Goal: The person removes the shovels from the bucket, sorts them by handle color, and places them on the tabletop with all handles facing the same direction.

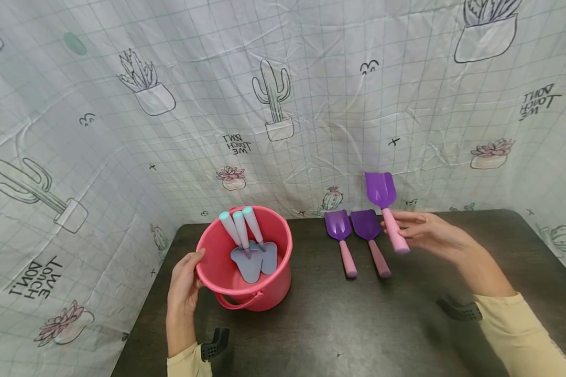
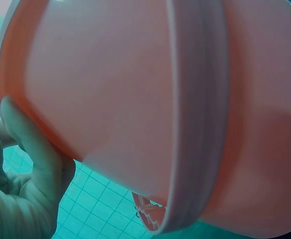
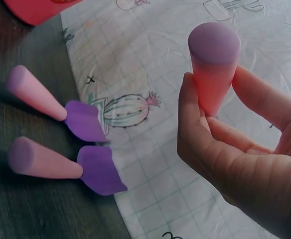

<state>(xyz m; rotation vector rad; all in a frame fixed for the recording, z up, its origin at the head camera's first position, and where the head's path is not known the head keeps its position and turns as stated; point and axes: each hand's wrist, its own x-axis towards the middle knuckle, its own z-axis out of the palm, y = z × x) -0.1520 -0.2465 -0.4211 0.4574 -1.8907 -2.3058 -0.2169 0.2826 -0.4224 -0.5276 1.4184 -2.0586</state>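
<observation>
My right hand (image 1: 424, 234) pinches the raised purple scoop (image 1: 381, 193) by its handle (image 1: 395, 233) (likely light, stiff, slightly slick; mid-handle seems best); my left hand (image 1: 184, 283) grips the bucket (image 1: 277, 289) by its rim (image 2: 200, 114).

- Red bucket (image 1: 277, 290): on the dark table (image 1: 320, 324), open mouth up, carry handle hanging at its near side; the left hand (image 1: 184, 283) grips its rim.
- 3 trowels (image 1: 251, 268): inside the bucket, grey-blue blades down and overlapping, pale, turquoise-tipped handles toward the far rim.
- Raised purple shovel (image 1: 381, 196): pink handle pinched by the right hand (image 1: 429, 234), scoop pointing away.
- 2 matching shovels (image 1: 338, 226): side by side, right of the bucket, scoops toward the table's far edge.
</observation>
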